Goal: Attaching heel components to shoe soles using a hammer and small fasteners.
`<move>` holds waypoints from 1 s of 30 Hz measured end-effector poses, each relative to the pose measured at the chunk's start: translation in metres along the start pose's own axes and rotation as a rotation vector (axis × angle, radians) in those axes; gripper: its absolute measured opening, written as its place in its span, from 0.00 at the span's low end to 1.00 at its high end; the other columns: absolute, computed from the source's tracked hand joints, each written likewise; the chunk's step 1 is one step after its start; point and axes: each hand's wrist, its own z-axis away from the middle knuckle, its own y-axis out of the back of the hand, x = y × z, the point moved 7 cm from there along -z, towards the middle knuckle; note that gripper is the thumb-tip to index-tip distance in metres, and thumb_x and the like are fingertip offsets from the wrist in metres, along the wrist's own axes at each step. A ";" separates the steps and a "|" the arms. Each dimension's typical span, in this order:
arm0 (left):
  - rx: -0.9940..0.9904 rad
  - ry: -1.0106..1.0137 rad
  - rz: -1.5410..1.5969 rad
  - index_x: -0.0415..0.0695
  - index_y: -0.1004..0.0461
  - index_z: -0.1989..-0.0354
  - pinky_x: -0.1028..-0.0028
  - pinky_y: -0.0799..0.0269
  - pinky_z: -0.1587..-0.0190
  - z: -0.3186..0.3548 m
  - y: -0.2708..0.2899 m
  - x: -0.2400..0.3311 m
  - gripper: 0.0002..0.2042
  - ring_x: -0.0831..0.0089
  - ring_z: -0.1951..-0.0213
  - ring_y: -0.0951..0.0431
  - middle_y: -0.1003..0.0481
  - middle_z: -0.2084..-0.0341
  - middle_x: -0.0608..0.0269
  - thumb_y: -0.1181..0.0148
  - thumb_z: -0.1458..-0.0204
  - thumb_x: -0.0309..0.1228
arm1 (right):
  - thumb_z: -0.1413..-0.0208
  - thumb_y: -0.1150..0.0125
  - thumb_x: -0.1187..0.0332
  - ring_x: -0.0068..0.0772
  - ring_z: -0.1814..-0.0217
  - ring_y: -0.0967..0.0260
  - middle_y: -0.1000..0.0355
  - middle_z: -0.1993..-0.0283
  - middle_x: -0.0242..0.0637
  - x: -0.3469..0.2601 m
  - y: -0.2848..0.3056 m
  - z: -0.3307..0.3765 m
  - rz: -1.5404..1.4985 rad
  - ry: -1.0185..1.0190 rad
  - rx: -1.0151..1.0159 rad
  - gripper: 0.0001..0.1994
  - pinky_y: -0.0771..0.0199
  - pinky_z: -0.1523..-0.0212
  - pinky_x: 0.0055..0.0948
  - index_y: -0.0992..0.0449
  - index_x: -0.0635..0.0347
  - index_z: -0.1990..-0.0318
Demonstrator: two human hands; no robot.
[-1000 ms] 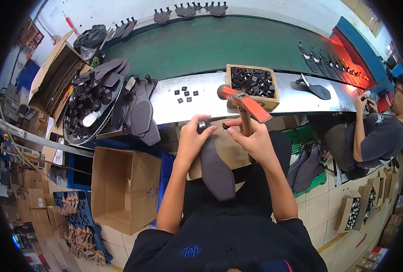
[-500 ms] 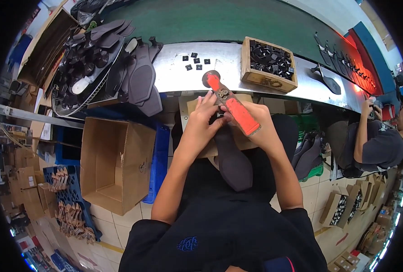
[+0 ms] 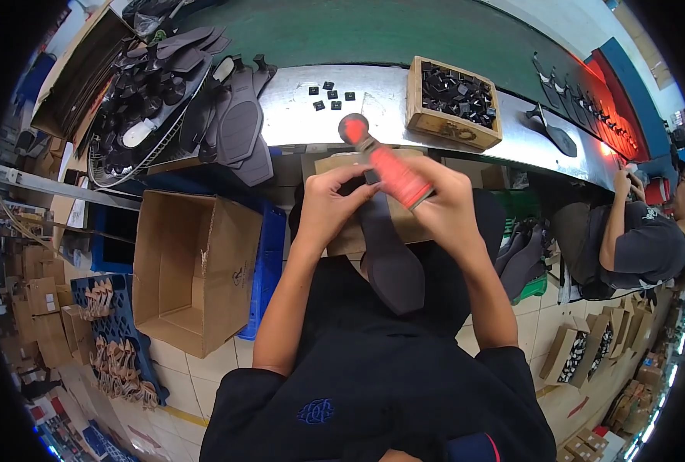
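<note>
A dark brown shoe lies sole up across my lap, its toe toward me and its heel end between my hands. My left hand is closed, thumb and fingers pinching at that heel end; the exact spot they grip is partly hidden. In my right hand is a red hammer, blurred by motion, its round dark head raised up and to the left above the shoe's heel end. A tan board sits beneath the shoe and my hands.
Several small black square pieces lie on the metal bench edge. A wooden box of black pieces stands to their right. Shoes fill a wire basket at left, above a cardboard box. At right, another person sits working.
The hammer has swung in my right hand and blurs, its head a little farther up and left. My left fingers have drawn in to a pinch at the shoe's heel end.
</note>
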 end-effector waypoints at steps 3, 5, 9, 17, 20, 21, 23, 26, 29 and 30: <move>-0.028 0.048 0.095 0.37 0.18 0.56 0.78 0.25 0.58 0.001 0.001 -0.009 0.13 0.80 0.64 0.20 0.16 0.66 0.60 0.32 0.51 0.25 | 0.40 0.40 0.75 0.36 0.63 0.21 0.21 0.60 0.46 -0.013 0.004 0.034 -0.244 -0.243 0.105 0.14 0.24 0.63 0.30 0.27 0.68 0.48; -0.066 0.132 0.174 0.37 0.18 0.55 0.78 0.25 0.57 0.001 0.000 -0.016 0.14 0.80 0.63 0.20 0.16 0.64 0.61 0.32 0.51 0.25 | 0.37 0.43 0.74 0.34 0.65 0.22 0.22 0.63 0.49 -0.020 0.006 0.057 -0.300 -0.460 -0.022 0.19 0.24 0.64 0.28 0.33 0.71 0.40; -0.124 0.152 0.174 0.37 0.18 0.55 0.78 0.25 0.56 -0.001 0.000 -0.018 0.14 0.80 0.62 0.20 0.16 0.63 0.62 0.33 0.51 0.24 | 0.35 0.48 0.76 0.13 0.80 0.40 0.29 0.69 0.34 -0.045 0.023 0.067 -0.112 -0.120 0.044 0.27 0.39 0.79 0.16 0.41 0.66 0.29; -0.214 0.159 0.063 0.36 0.24 0.45 0.74 0.24 0.53 0.004 -0.005 -0.020 0.23 0.73 0.59 0.18 0.17 0.59 0.61 0.30 0.51 0.26 | 0.37 0.45 0.78 0.18 0.78 0.36 0.27 0.69 0.36 -0.071 0.030 0.051 0.061 0.013 0.040 0.24 0.35 0.77 0.19 0.36 0.66 0.32; -0.214 -0.053 -0.257 0.35 0.71 0.26 0.56 0.49 0.29 0.009 -0.005 0.002 0.58 0.55 0.31 0.38 0.26 0.40 0.59 0.28 0.52 0.37 | 0.36 0.47 0.77 0.16 0.79 0.36 0.26 0.67 0.37 -0.083 0.047 0.082 -0.260 -0.007 0.186 0.25 0.36 0.79 0.17 0.37 0.67 0.31; -0.216 -0.054 -0.250 0.35 0.71 0.26 0.56 0.49 0.29 0.010 -0.007 0.001 0.58 0.55 0.31 0.38 0.26 0.40 0.59 0.28 0.52 0.37 | 0.36 0.48 0.76 0.18 0.77 0.32 0.24 0.63 0.40 -0.074 0.047 0.092 -0.593 -0.104 0.254 0.25 0.33 0.78 0.18 0.39 0.68 0.31; -0.188 -0.033 -0.503 0.34 0.77 0.27 0.47 0.69 0.26 0.010 -0.008 0.002 0.61 0.58 0.27 0.46 0.30 0.37 0.62 0.28 0.53 0.43 | 0.40 0.44 0.78 0.25 0.71 0.26 0.22 0.57 0.47 -0.052 0.004 0.061 0.215 0.138 -0.028 0.27 0.26 0.71 0.25 0.37 0.67 0.32; -0.194 0.028 -0.561 0.36 0.82 0.28 0.43 0.81 0.28 0.000 -0.008 -0.012 0.64 0.59 0.26 0.49 0.31 0.35 0.68 0.30 0.53 0.46 | 0.43 0.39 0.81 0.39 0.72 0.30 0.27 0.66 0.49 -0.063 0.022 0.043 0.183 0.065 0.014 0.29 0.26 0.66 0.30 0.36 0.69 0.33; -0.227 0.004 -0.521 0.37 0.82 0.28 0.42 0.82 0.28 0.009 -0.004 -0.009 0.63 0.59 0.26 0.51 0.35 0.33 0.64 0.30 0.53 0.47 | 0.42 0.40 0.80 0.46 0.66 0.23 0.21 0.58 0.49 -0.121 0.075 0.052 -0.544 -0.145 0.282 0.30 0.22 0.64 0.37 0.39 0.72 0.32; -0.222 -0.010 -0.514 0.38 0.79 0.27 0.41 0.82 0.29 0.010 -0.005 -0.009 0.61 0.58 0.26 0.51 0.37 0.31 0.63 0.31 0.52 0.48 | 0.42 0.40 0.80 0.46 0.66 0.23 0.21 0.58 0.49 -0.108 0.068 0.050 -0.538 -0.147 0.283 0.30 0.22 0.64 0.37 0.39 0.72 0.32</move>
